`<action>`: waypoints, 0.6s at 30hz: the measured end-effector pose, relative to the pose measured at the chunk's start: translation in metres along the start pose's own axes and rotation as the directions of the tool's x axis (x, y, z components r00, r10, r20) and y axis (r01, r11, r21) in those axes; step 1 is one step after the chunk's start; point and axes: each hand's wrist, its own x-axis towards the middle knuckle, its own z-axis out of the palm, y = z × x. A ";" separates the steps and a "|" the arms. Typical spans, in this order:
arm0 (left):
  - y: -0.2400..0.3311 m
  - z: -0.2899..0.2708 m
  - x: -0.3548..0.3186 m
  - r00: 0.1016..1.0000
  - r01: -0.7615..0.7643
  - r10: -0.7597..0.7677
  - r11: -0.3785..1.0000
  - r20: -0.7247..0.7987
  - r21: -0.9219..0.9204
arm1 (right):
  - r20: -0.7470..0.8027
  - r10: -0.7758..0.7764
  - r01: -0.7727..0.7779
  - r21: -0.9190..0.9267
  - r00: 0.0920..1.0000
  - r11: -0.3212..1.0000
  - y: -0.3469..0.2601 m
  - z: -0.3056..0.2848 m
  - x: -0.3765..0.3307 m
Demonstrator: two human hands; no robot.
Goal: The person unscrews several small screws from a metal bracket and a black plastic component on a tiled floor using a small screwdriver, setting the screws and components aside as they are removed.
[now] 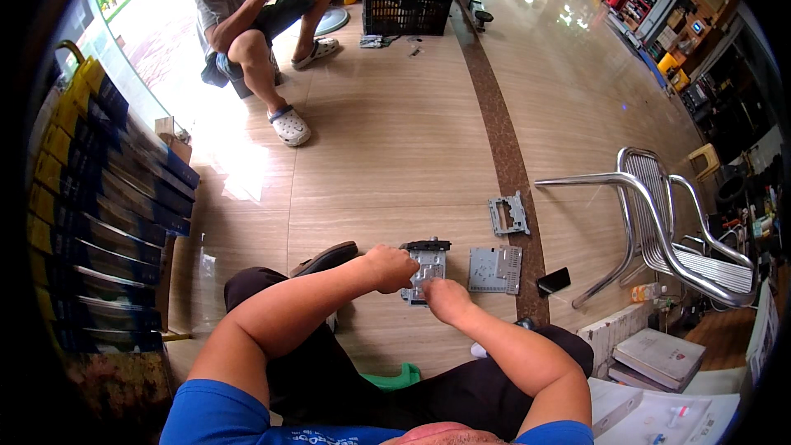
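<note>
On the floor between my knees lies a small silver metal unit (428, 262) with a black front edge, like an opened car stereo. My left hand (391, 269) is closed at its left side, gripping that edge. My right hand (447, 300) is closed over its lower right part, its fingertips pointing down at the metal; whatever they pinch is hidden. Just right of the unit is a flat silver metal cover (493, 270) with slots along one side. Beyond that rests a grey metal frame (508, 214) with a cut-out middle.
A black phone (553, 282) lies right of the cover, near a steel-tube chair (651, 222). Ahead on the left sits another person (247, 33), by a black crate (405, 12). Blue and yellow boxes (99, 198) line the left. A green stool (400, 377) shows beneath me.
</note>
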 end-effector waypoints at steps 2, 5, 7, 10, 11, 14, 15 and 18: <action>0.001 -0.002 -0.001 1.000 -0.003 0.003 1.000 -0.003 -0.002 | -0.016 0.011 -0.010 0.036 1.000 0.999 0.001 0.001 0.000; 0.002 -0.003 -0.002 1.000 0.004 -0.004 1.000 -0.001 -0.002 | -0.004 -0.005 0.005 0.051 1.000 0.999 0.002 0.001 0.001; 0.001 0.000 0.000 1.000 0.001 -0.001 1.000 -0.007 -0.001 | 0.005 -0.028 0.027 0.043 1.000 0.999 0.004 0.001 0.000; 0.002 -0.001 0.000 1.000 0.001 -0.001 1.000 -0.004 0.003 | 0.018 -0.040 0.039 0.039 0.999 0.998 0.006 0.001 0.000; 0.002 -0.002 -0.001 1.000 0.004 -0.004 1.000 0.008 0.004 | 0.034 -0.028 0.026 0.050 0.999 0.998 0.003 -0.003 0.000; 0.004 -0.005 -0.002 1.000 0.009 -0.009 1.000 0.027 0.004 | 0.060 0.004 -0.007 0.048 0.998 0.999 0.000 -0.008 0.001; 0.004 -0.004 -0.002 1.000 0.010 -0.010 1.000 0.025 0.001 | 0.065 0.014 -0.017 0.041 0.998 0.999 0.000 -0.009 0.001; 0.005 -0.005 -0.002 1.000 0.008 -0.008 1.000 0.021 -0.002 | 0.058 0.015 -0.016 0.016 0.998 1.000 0.000 -0.008 0.001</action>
